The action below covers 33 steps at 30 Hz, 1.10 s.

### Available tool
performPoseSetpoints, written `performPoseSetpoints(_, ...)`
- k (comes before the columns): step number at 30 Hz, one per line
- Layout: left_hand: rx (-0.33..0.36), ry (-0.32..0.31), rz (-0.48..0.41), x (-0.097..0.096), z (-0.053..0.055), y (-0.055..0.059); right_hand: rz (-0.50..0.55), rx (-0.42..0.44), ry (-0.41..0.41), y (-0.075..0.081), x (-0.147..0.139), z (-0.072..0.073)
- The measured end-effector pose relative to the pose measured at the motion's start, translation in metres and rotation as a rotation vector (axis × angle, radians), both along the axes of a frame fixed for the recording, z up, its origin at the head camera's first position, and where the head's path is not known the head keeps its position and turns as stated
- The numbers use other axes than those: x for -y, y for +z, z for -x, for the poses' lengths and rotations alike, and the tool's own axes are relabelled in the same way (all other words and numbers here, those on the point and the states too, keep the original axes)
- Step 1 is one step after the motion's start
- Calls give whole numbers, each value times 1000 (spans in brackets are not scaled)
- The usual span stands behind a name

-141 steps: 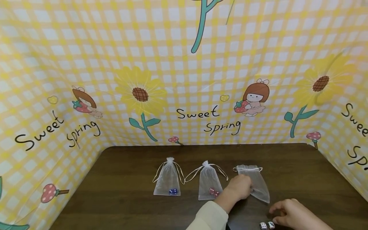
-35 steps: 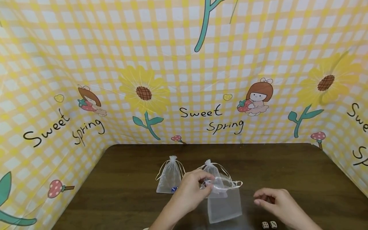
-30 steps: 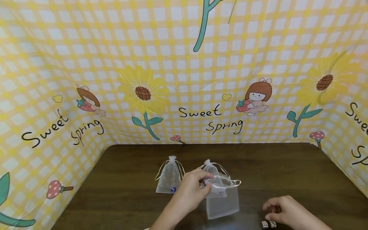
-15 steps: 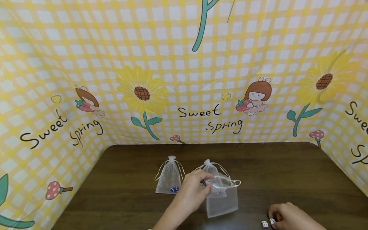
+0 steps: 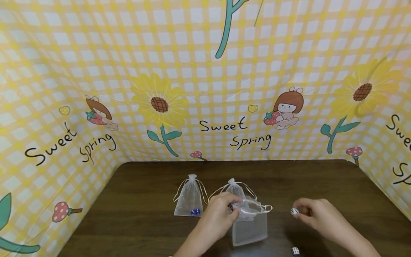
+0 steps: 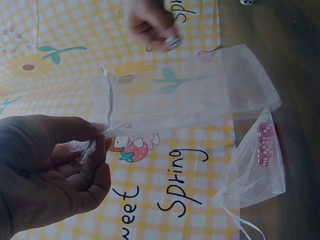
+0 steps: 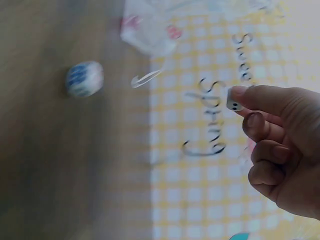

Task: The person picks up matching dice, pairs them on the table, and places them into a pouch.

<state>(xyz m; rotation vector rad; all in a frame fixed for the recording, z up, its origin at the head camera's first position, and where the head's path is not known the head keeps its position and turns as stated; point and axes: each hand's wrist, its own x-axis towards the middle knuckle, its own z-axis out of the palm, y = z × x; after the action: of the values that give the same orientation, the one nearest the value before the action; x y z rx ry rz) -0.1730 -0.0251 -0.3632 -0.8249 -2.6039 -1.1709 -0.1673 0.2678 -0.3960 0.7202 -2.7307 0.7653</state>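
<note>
My left hand [image 5: 219,216] pinches a white organza drawstring bag [image 5: 250,230] by its rim; the bag hangs with its mouth spread and nothing shows inside. My right hand [image 5: 322,217] stands to the right of that bag, pinching a white die [image 5: 294,211] between thumb and index finger. In the right wrist view, black pips show on the held die [image 7: 233,102], well off the table. A second white die [image 5: 295,251] lies on the table near the front, below my right hand.
Behind the held bag lies a tied organza bag [image 5: 236,189] with red dice [image 6: 266,145]. Left of it is another tied bag [image 5: 187,198] with blue dice [image 5: 195,211]. A yellow checked cloth [image 5: 205,89] walls in the dark wooden table [image 5: 144,185] at back and sides.
My left hand has taken the third bag off the table and brought it left, over the red-dice bag. My right hand has picked up one white die and raised it.
</note>
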Motion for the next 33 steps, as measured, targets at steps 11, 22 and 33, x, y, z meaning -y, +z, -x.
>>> performPoseSetpoints(11, -20, -16, 16, -3, -1, -2, 160, -255, -7, 38, 47, 2)
performPoseSetpoints(22, -28, 4, 70, -7, -1, -5, 112, -241, 136, 46, 78, 0)
performPoseSetpoints(33, -71, 3, 51, -8, 1, -3, 79, -219, 175, 47, 83, 1)
